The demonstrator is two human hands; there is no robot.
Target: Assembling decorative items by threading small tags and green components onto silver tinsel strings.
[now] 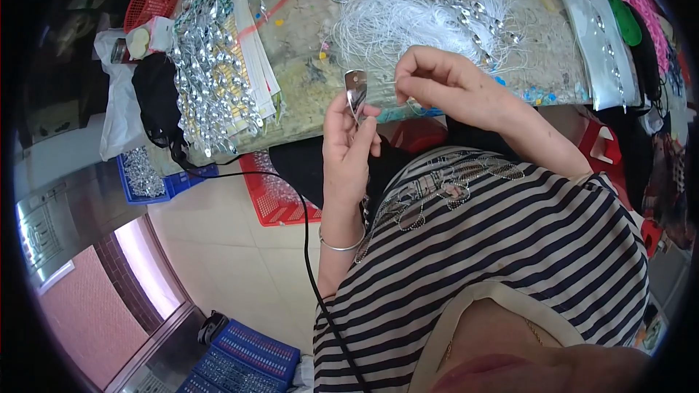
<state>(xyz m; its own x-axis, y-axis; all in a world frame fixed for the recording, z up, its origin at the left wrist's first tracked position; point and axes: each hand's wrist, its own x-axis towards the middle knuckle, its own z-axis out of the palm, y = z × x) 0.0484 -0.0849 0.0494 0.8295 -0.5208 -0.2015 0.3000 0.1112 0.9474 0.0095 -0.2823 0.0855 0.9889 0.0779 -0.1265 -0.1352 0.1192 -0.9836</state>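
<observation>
My left hand (349, 142) is closed on a shiny silver twisted piece (355, 84), held upright between thumb and fingers at the table's front edge. A small hole shows near its flat top end. To its right, my right hand (444, 84) is pinched, thumb against forefinger, on what looks like a thin white thread, of which only a short bit shows at the fingertips. Just beyond the right hand, a heap of loose white threads (393, 25) lies on the worn table (306, 91).
Strings of twisted silver pieces (215, 65) hang over the table's left front edge beside paper cards (255, 58). A black cable (306, 233) runs down past my left arm. Below stand a red basket (273, 196) and a blue crate (167, 182). Clear plastic (593, 29) covers the right end.
</observation>
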